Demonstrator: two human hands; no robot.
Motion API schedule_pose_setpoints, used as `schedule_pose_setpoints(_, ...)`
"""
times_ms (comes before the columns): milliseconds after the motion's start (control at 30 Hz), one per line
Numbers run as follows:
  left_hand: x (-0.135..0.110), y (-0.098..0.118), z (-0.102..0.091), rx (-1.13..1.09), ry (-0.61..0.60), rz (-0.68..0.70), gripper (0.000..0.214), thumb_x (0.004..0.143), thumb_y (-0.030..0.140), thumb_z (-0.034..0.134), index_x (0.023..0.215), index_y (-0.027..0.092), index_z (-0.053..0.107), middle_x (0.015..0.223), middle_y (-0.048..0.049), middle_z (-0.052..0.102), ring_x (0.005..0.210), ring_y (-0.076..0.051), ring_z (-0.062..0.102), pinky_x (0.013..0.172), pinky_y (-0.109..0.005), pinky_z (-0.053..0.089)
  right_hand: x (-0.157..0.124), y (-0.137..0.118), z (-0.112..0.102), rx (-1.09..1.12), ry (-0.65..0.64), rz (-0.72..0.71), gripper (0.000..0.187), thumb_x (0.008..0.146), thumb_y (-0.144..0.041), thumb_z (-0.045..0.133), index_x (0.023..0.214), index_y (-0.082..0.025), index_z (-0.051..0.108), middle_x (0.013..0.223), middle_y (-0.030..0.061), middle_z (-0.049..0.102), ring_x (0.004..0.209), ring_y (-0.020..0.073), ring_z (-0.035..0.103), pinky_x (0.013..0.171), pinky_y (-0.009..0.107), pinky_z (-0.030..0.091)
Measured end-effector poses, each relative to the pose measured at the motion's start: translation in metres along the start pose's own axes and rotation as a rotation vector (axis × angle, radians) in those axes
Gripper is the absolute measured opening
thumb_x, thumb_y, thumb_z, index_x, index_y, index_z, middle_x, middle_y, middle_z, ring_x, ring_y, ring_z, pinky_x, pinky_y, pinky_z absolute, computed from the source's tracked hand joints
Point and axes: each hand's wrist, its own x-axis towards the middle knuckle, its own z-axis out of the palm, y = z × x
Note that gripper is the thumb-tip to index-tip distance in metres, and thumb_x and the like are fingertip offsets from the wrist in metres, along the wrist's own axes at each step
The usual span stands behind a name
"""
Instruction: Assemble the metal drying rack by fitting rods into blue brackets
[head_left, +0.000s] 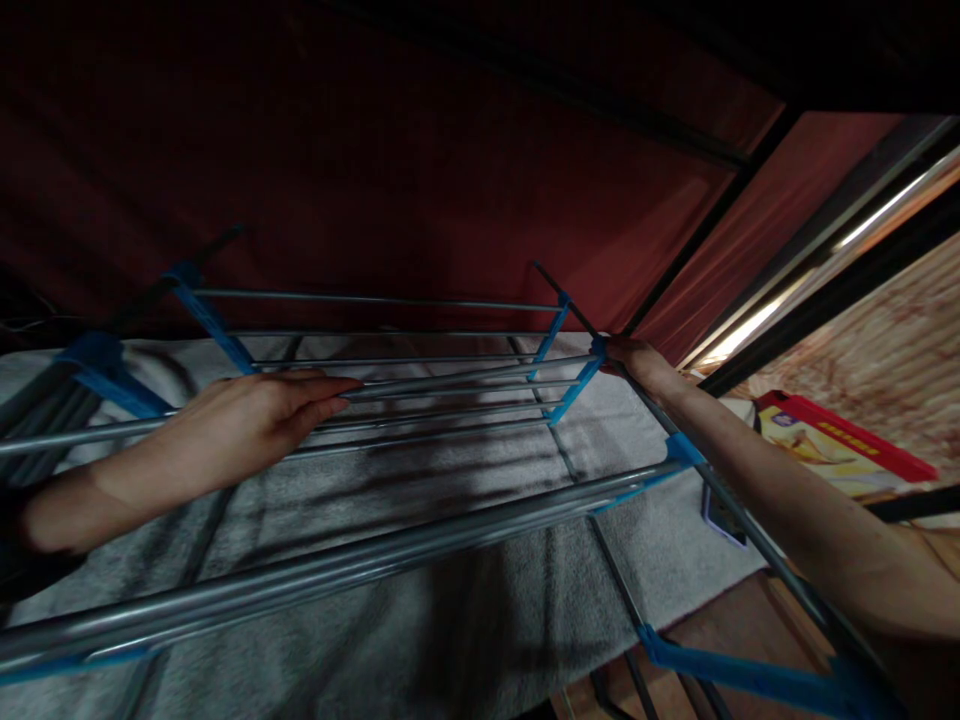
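Observation:
A rack of grey metal tubes with blue plastic connectors spans the view. My left hand (251, 415) reaches in from the left, its fingers closed round a long grey tube (465, 377) in the middle of the rack. At that tube's right end, my right hand (631, 358) grips around a blue connector (598, 347) on the slanting side pole (742, 515); its fingertips are partly hidden behind the connector. Nearer to me runs a bundle of grey tubes (360, 545), touched by neither hand. Another blue connector (214, 325) joins the thin rods at the far left.
Under the rack lies a grey cloth (525, 610). A dark red fabric wall (375, 160) stands behind, with a black frame post (712, 220) at its right corner. A red and yellow package (840, 445) and a phone-like object (721, 520) lie to the right.

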Motion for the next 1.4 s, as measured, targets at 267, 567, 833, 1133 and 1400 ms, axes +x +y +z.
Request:
schedule_pose_setpoints(267, 0.005, 0.001, -0.002, 0.046, -0.001, 0.013, 0.059, 0.095, 0.053, 0.029, 0.137, 0.028, 0.061, 0.131, -0.0009, 0.070, 0.111, -0.025, 0.068, 0.093, -0.034, 0.049, 0.003, 0.001, -0.001, -0.016, -0.005, 0.017, 0.021, 0.085, -0.025, 0.064, 0.103, -0.016, 0.070, 0.101, 0.0079, 0.074, 0.089, 0.0179, 0.069, 0.080, 0.027, 0.058)
schedule_pose_setpoints(567, 0.013, -0.006, 0.002, 0.117, 0.004, 0.060, 0.053, 0.098, 0.045, 0.030, 0.140, 0.029, 0.058, 0.135, -0.0035, 0.068, 0.108, -0.027, 0.069, 0.090, -0.036, 0.050, 0.004, 0.002, -0.003, -0.251, -0.008, -0.066, 0.032, 0.086, -0.039, 0.064, 0.108, -0.016, 0.068, 0.109, 0.0109, 0.072, 0.098, 0.0236, 0.069, 0.086, 0.035, 0.058)
schedule_pose_setpoints(833, 0.006, 0.014, -0.007, 0.141, 0.041, 0.160, 0.040, 0.102, 0.030, 0.035, 0.130, 0.023, 0.062, 0.122, -0.0100, 0.072, 0.101, -0.024, 0.072, 0.082, -0.032, 0.053, -0.022, -0.030, 0.046, -0.767, -0.129, -0.763, 0.047, 0.097, -0.045, 0.045, 0.133, -0.019, 0.061, 0.139, 0.0144, 0.059, 0.132, 0.0332, 0.052, 0.115, 0.051, 0.038)
schedule_pose_setpoints(1133, 0.002, 0.025, -0.012, 0.174, 0.032, 0.195, 0.029, 0.101, 0.023, 0.041, 0.115, 0.020, 0.066, 0.105, -0.0105, 0.074, 0.089, -0.022, 0.073, 0.073, -0.031, 0.054, -0.044, -0.029, 0.137, -0.676, -0.496, -0.906, 0.044, 0.101, -0.050, 0.039, 0.131, -0.029, 0.064, 0.127, 0.0089, 0.067, 0.116, 0.0289, 0.064, 0.101, 0.047, 0.051)
schedule_pose_setpoints(1400, -0.001, -0.039, -0.059, -0.022, 0.413, -0.228, 0.037, 0.101, 0.040, 0.042, 0.119, 0.021, 0.068, 0.123, -0.0107, 0.071, 0.115, -0.026, 0.065, 0.098, -0.037, 0.048, -0.023, -0.020, 0.140, -0.646, -0.448, -0.884, 0.043, 0.098, -0.048, 0.040, 0.125, -0.030, 0.068, 0.127, 0.0119, 0.067, 0.114, 0.0357, 0.065, 0.100, 0.051, 0.053)
